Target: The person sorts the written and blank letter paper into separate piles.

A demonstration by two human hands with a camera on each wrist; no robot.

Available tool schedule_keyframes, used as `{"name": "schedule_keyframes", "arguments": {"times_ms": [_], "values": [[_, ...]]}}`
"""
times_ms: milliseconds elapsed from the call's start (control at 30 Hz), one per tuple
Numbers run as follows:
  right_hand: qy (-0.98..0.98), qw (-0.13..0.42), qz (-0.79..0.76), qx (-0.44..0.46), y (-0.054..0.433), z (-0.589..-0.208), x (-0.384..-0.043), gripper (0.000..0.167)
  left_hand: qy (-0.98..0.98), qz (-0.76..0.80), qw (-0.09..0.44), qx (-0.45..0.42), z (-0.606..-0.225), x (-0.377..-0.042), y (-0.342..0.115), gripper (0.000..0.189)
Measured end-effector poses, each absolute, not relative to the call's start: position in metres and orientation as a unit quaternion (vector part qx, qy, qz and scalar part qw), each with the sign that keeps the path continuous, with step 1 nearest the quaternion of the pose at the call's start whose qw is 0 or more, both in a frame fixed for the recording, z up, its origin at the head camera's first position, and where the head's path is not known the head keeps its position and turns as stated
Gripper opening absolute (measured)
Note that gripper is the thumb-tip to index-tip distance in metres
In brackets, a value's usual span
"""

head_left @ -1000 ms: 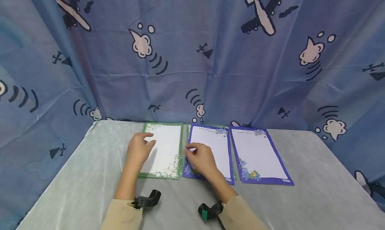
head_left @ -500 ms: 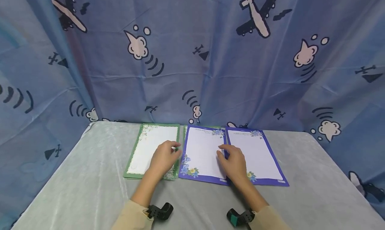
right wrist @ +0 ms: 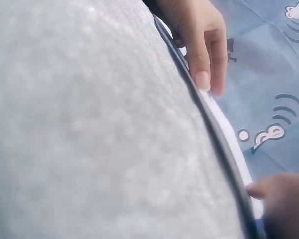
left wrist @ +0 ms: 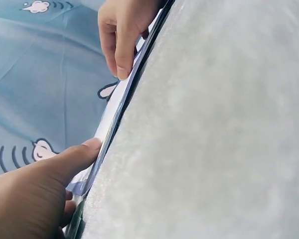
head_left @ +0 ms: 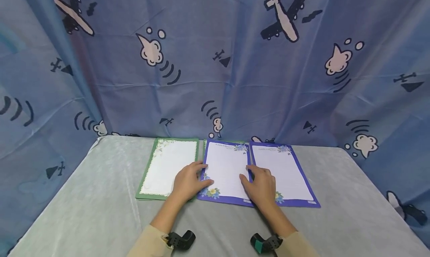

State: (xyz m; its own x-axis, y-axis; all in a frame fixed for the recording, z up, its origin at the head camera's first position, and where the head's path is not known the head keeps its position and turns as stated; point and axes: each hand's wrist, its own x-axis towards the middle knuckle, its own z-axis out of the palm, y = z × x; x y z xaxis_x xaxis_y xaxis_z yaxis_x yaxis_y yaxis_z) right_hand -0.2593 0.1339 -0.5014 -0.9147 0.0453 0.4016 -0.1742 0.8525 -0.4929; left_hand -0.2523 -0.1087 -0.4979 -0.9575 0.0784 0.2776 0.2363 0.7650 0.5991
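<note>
A purple-bordered sheet with blue flowers [head_left: 226, 171] lies in the middle of the row, a strip of green edge showing behind its top. My left hand [head_left: 189, 180] is at its left side, with the thumb on the sheet and the fingers spread over the edge. At the opposite side my right hand [head_left: 262, 184] has its thumb on or just by the right edge. The left wrist view shows the left thumb [left wrist: 84, 154] touching the near edge of the sheet. Whether any fingers reach underneath is hidden.
Left of the middle sheet lies a green-bordered sheet [head_left: 168, 167], apparently with another beneath it. A second purple-bordered sheet [head_left: 285, 171] lies to the right, beside the right hand. Grey-white cloth [head_left: 100, 197] covers the table; a blue patterned curtain [head_left: 195, 63] hangs behind.
Both hands moved right from the green and middle sheets to either side of the middle purple sheet, then lowered onto its edges. That sheet shifted little; the view moved slightly.
</note>
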Motion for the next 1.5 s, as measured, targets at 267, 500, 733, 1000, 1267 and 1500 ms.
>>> {"name": "schedule_keyframes", "arguments": {"times_ms": [267,500,733,1000,1267,1500], "values": [[-0.933,0.218,0.276,0.072,0.134,-0.503,-0.26,0.035,-0.935,-0.325,0.117,-0.086,-0.498,-0.251,-0.111,0.044],[-0.897,0.245,0.356,0.096,0.135,-0.502,-0.26,0.03,-0.933,-0.326,0.119,-0.092,-0.499,-0.252,-0.11,0.042],[-0.879,0.243,0.404,0.07,0.135,-0.5,-0.26,0.029,-0.935,-0.321,0.118,-0.092,-0.498,-0.252,-0.11,0.042],[-0.858,0.21,0.469,0.023,0.137,-0.494,-0.261,0.032,-0.931,-0.334,0.119,-0.085,-0.498,-0.251,-0.111,0.039],[-0.839,0.154,0.521,-0.013,0.14,-0.493,-0.263,0.032,-0.926,-0.352,0.116,-0.069,-0.497,-0.248,-0.114,0.038],[-0.806,0.124,0.578,-0.03,0.149,-0.489,-0.264,0.033,-0.914,-0.383,0.117,-0.063,-0.496,-0.248,-0.11,0.037]]}}
